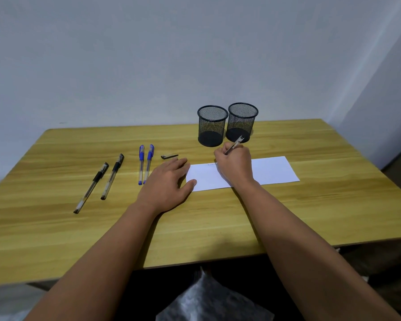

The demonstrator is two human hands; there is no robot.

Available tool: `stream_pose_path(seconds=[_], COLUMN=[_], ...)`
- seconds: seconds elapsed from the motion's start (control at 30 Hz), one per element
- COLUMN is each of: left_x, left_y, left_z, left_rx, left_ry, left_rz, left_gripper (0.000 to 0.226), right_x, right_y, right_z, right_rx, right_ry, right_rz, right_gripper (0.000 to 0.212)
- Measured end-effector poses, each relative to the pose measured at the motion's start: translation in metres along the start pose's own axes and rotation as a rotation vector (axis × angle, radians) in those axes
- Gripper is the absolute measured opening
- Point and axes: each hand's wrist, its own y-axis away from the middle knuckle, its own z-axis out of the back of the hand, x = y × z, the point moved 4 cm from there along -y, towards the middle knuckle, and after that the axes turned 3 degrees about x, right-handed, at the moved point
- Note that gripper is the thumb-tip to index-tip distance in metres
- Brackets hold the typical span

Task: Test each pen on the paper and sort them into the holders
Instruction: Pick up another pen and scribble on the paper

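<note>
My right hand (235, 162) grips an uncapped pen (234, 144) with its tip down on the white paper (273, 170), where a short faint scribble shows near the paper's top left. My left hand (169, 179) lies flat, fingers spread, pinning the paper's left edge. The pen's cap (169, 156) lies loose just beyond my left fingers. Two blue-capped pens (145, 163) lie side by side left of my left hand. Two black-capped pens (101, 181) lie further left. Two black mesh holders, the left one (212, 126) and the right one (241, 122), stand behind the paper; both look empty.
The wooden table (195, 218) ends at a near edge close to my body and butts against a grey wall at the back. A second wall closes the right side.
</note>
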Motion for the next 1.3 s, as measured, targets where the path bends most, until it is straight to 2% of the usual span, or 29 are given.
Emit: stream_pose_path(seconds=[0.33,0.5,0.6,0.8,0.9,1.07,1.13,1.2,1.3], left_x=[0.001,0.0,0.0,0.001,0.0,0.0,0.005,0.014,0.029], left_y=[-0.001,0.001,0.0,0.0,0.002,0.003,-0.002,-0.011,-0.028], left_z=[0.0,0.0,-0.001,-0.001,0.002,0.013,0.022,0.03,0.037], left_rx=[0.008,-0.001,-0.001,0.008,0.012,-0.099,-0.183,-0.221,-0.099], left_ry=[-0.008,-0.011,-0.012,-0.009,0.013,0.081,0.043,-0.04,-0.219], left_rz=[0.003,-0.011,-0.013,-0.001,0.001,0.008,0.006,0.052,0.216], left_gripper=[0.065,0.063,0.065,0.068,0.067,0.061,0.053,0.05,0.048], right_x=[0.001,-0.003,-0.003,-0.002,0.001,0.019,0.03,0.038,0.041], right_y=[-0.001,-0.005,-0.007,-0.007,-0.008,-0.013,-0.015,-0.016,-0.015], right_z=[0.0,0.016,0.02,0.016,0.013,0.02,0.031,0.04,0.043], right_rx=[0.012,-0.126,-0.135,-0.109,-0.053,0.024,-0.02,-0.048,0.015], right_ry=[-0.037,-0.276,-0.397,-0.462,-0.436,-0.551,-0.547,-0.503,-0.519], right_rz=[-0.033,-0.214,-0.261,-0.289,-0.284,-0.297,-0.249,-0.214,-0.256], right_gripper=[0.047,0.031,0.034,0.026,0.029,0.032,0.041,0.041,0.034])
